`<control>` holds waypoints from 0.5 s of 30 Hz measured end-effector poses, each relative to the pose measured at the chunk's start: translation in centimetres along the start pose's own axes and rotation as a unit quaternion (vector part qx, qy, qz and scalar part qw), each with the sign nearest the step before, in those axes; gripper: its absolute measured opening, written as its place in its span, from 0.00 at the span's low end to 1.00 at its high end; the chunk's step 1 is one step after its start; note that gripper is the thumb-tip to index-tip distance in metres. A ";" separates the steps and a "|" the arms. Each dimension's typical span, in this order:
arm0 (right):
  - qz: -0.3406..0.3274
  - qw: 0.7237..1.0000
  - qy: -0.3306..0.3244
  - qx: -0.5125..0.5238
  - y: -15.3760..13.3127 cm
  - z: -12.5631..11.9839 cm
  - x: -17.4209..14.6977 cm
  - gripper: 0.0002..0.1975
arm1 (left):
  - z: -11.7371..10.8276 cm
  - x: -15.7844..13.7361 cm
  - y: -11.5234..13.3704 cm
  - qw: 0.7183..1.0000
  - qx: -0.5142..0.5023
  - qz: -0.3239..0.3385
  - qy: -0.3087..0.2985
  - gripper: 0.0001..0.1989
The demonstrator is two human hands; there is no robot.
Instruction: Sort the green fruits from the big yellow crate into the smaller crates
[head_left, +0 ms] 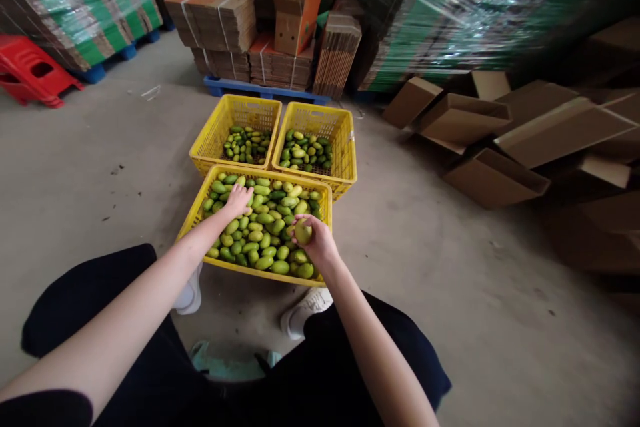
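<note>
Your knees spread before the near yellow crate; your right hand is wrapped round one green fruit at its right, your half-curled left hand on heaped fruit far left, grip unclear.

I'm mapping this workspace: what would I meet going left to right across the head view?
Red stool → left hand → right hand, holding a yellow-green fruit → loose cardboard boxes.
</note>
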State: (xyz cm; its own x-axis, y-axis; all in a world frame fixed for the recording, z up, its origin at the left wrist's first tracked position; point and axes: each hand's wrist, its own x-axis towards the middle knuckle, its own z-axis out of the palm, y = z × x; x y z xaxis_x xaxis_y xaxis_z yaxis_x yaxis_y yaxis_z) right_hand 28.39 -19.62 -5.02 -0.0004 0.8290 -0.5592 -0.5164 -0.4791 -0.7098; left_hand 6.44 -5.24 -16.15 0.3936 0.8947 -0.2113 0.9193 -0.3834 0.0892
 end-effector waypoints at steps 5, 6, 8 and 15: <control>-0.001 0.998 -0.051 0.036 -0.7 1.0 0.1 0.18 | -1.3 -1.9 0.9 0.999 -0.039 0.038 0.009 0.32; -0.007 0.998 -0.060 0.035 -0.9 1.2 0.1 0.19 | -1.9 -2.5 1.1 0.998 -0.051 0.038 0.016 0.32; -0.029 0.996 -0.079 0.021 -1.3 1.5 -0.1 0.19 | -3.7 -3.7 1.5 0.992 -0.112 0.048 0.043 0.33; -0.277 0.953 -0.063 -0.101 -2.9 3.0 -2.7 0.28 | -12.1 -10.4 3.5 0.863 -0.434 0.159 0.205 0.35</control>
State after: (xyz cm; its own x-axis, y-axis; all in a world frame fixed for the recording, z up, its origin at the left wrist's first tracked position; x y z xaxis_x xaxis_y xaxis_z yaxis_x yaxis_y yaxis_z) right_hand 27.33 -19.55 -0.18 0.1152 0.9930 -0.0276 -0.2916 0.0073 -0.9565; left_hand 5.56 -13.14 -1.85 0.4298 0.8502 0.3039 0.3503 -0.4673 0.8118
